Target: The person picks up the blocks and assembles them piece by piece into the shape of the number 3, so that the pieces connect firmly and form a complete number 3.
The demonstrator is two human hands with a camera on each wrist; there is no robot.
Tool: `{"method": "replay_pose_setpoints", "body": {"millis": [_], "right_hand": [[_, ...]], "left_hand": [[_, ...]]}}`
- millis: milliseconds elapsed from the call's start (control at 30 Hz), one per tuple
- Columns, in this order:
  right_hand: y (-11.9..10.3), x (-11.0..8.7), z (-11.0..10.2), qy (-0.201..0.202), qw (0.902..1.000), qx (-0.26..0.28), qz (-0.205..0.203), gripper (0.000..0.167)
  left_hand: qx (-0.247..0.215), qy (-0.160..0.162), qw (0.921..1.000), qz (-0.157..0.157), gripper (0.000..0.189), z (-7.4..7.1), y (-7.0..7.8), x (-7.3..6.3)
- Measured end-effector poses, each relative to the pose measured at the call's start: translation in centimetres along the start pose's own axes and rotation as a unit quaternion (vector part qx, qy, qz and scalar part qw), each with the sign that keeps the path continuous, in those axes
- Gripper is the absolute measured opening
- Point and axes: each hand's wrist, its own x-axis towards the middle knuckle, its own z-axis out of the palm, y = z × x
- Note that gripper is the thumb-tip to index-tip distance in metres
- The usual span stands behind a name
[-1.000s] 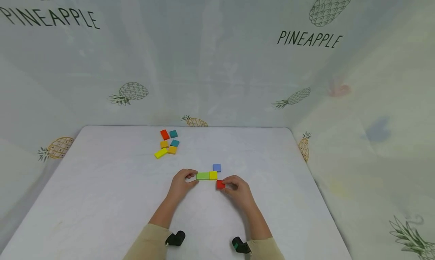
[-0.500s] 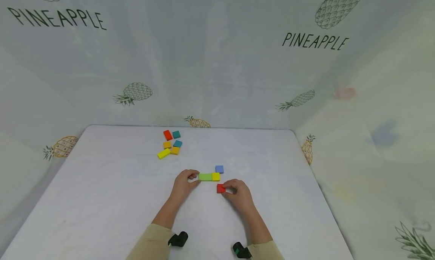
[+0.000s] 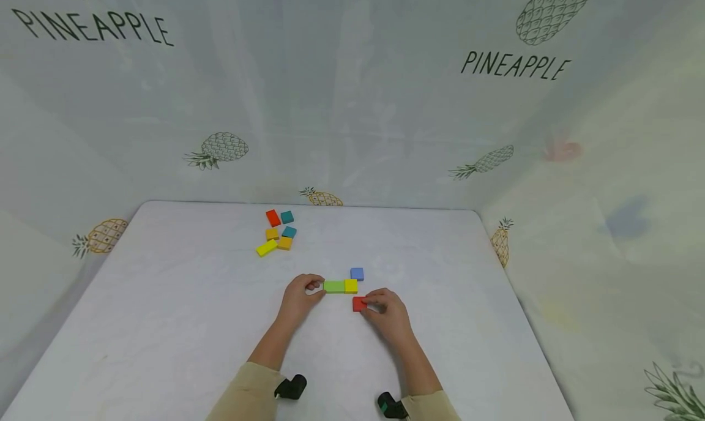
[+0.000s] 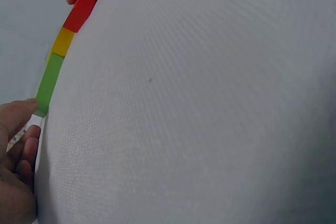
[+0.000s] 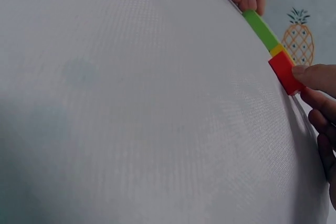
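Observation:
A light green block (image 3: 333, 287) lies on the white table with a small yellow block (image 3: 350, 286) touching its right end. My left hand (image 3: 298, 297) pinches the green block's left end between thumb and fingers. In front of the yellow block and slightly to its right is a red block (image 3: 360, 304), apart from it by a small gap. Thumb and fingers of my right hand (image 3: 388, 314) pinch this red block, also seen in the right wrist view. A blue block (image 3: 357, 274) stands just behind the yellow one.
At the back left of the table (image 3: 182, 311) lies a loose group of blocks: a red-orange block (image 3: 273, 218), teal blocks (image 3: 287, 216), orange blocks (image 3: 284, 243) and a longer yellow block (image 3: 267, 248). A pineapple-printed curtain (image 3: 352, 90) hangs behind the table.
The red block, in my right hand, has shifted slightly left and toward the front relative to the yellow block. My left hand stays at the green block. The head view has shifted a little.

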Motion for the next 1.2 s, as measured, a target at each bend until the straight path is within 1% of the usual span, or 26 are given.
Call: {"method": "replay_pose_setpoints", "body": {"millis": [133,267,433,667,933,1033,1200], "right_hand": [[-0.1,0.01,0.02,0.006,1.0,-0.005,0.005,0.015],[-0.23,0.06,0.03,0.012,0.9998,-0.012,-0.006,0.015],[-0.37,0.16,0.12,0.017,0.9998,-0.006,0.005,0.015],[-0.47,0.32,0.12,0.021,0.9997,-0.005,-0.005,0.015],[-0.44,0.47,0.28,0.03,0.9995,-0.007,-0.004,0.015],[-0.35,0.5,0.42,0.035,0.9994,-0.006,-0.005,0.015],[-0.35,0.54,0.47,0.033,0.9995,-0.003,0.001,0.015]], "left_hand": [[-0.001,0.0,1.0,0.003,0.025,0.05,0.04,-0.02],[0.004,-0.001,1.0,0.009,0.025,0.02,0.05,-0.07],[0.002,0.0,1.0,0.005,0.025,-0.03,0.08,-0.1],[0.003,0.002,1.0,-0.001,0.025,0.06,0.07,-0.04],[0.003,0.002,1.0,-0.005,0.025,-0.07,0.13,0.02],[0.006,0.0,1.0,-0.001,0.025,-0.14,0.1,-0.02],[0.002,-0.002,1.0,-0.002,0.025,-0.17,0.06,-0.06]]}}
